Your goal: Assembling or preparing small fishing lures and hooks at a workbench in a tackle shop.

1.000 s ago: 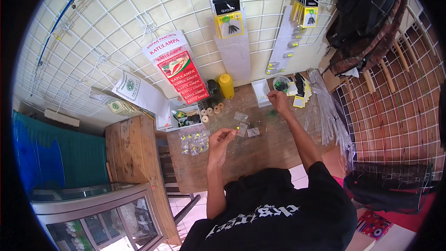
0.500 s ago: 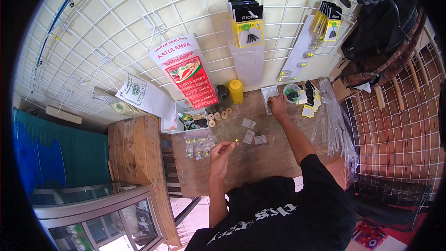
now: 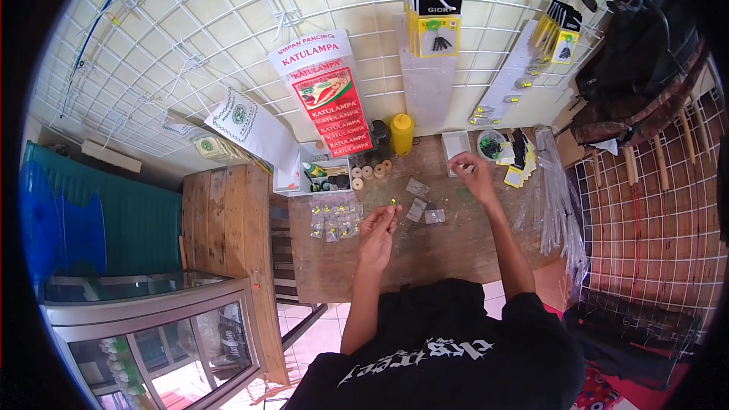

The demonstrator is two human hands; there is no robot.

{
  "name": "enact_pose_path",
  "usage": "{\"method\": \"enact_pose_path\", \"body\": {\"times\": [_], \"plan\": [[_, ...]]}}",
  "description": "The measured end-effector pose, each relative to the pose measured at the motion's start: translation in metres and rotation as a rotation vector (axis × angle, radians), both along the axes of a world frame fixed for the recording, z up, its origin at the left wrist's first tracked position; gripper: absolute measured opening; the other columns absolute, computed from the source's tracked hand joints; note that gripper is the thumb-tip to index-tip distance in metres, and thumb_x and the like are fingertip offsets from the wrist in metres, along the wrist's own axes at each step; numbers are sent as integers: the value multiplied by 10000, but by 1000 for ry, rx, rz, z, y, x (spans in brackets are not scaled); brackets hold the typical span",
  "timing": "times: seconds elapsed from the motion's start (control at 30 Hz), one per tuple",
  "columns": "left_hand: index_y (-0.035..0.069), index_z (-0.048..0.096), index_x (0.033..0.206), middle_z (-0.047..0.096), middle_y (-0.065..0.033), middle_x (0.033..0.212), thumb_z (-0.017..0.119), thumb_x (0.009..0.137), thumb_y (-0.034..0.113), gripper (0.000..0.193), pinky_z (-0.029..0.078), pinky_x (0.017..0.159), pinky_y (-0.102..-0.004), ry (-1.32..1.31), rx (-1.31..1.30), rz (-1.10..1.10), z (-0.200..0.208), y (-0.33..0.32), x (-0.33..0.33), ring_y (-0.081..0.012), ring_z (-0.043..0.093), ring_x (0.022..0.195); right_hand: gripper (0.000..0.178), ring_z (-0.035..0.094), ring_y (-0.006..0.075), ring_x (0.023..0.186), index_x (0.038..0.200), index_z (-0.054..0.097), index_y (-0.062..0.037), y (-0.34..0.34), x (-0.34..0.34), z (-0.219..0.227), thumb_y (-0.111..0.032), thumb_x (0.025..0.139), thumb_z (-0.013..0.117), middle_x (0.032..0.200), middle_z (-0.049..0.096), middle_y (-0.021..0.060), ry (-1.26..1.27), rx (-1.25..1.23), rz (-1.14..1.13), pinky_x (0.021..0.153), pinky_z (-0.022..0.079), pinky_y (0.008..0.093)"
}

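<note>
Fingers of the left hand are pinched shut on a tiny yellow-green bead-like piece, held just above the brown wooden bench. Right of it, two small clear plastic bags lie flat on the bench, a third just beside them. Farther right, the right hand hovers near a small white rectangular tray, its fingers curled inward; whether they grip anything is too small to tell. Left of the left hand lies a cluster of small clear bags holding yellow bits. At the far edge of the bench stand a yellow plastic bottle and a row of pale thread spools. A white wire grid panel covers the wall beyond.
</note>
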State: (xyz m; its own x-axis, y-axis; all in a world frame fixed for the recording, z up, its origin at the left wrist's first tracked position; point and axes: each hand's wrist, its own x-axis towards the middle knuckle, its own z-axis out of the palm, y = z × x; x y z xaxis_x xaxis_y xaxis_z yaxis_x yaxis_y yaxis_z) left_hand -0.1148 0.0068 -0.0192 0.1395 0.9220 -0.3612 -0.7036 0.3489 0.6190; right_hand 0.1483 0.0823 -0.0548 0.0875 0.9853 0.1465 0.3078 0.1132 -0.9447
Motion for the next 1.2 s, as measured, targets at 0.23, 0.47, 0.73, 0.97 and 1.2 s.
{"method": "enact_pose_path", "body": {"times": [0.23,0.47,0.73,0.97,1.2], "plan": [[22,668,950,671,-101,1007,663,879,81,93,390,661,-211,-60,78,-45,7,-5,17,-78,505,739,119,562,77,841,910,716,-45,-74,-67,83,-78,797,733,946,644,14,500,-183,164,710,417,235],[41,669,921,634,-26,864,659,881,81,57,396,666,-226,-76,120,-104,18,-14,25,-91,509,740,111,476,68,768,908,718,-25,-97,-90,84,-54,801,728,886,580,-5,638,-163,132,681,382,225],[21,659,910,616,-16,818,660,876,67,57,413,674,-240,-90,152,-195,20,-23,24,-102,519,736,110,486,53,727,921,716,-28,-109,-94,91,-57,815,717,811,597,-15,635,-158,42,677,394,221],[6,671,953,649,-7,867,685,862,89,124,412,715,-219,33,225,-265,32,-25,24,-71,550,777,127,565,58,764,958,684,-9,-116,-92,97,-65,844,688,844,648,11,702,-174,40,733,461,227],[-1,665,982,671,-53,944,673,869,90,145,448,833,-232,101,271,-390,41,-22,18,-101,607,911,105,574,75,781,927,658,-12,-121,-89,100,-92,861,673,847,643,16,735,-165,71,756,472,248]]}}
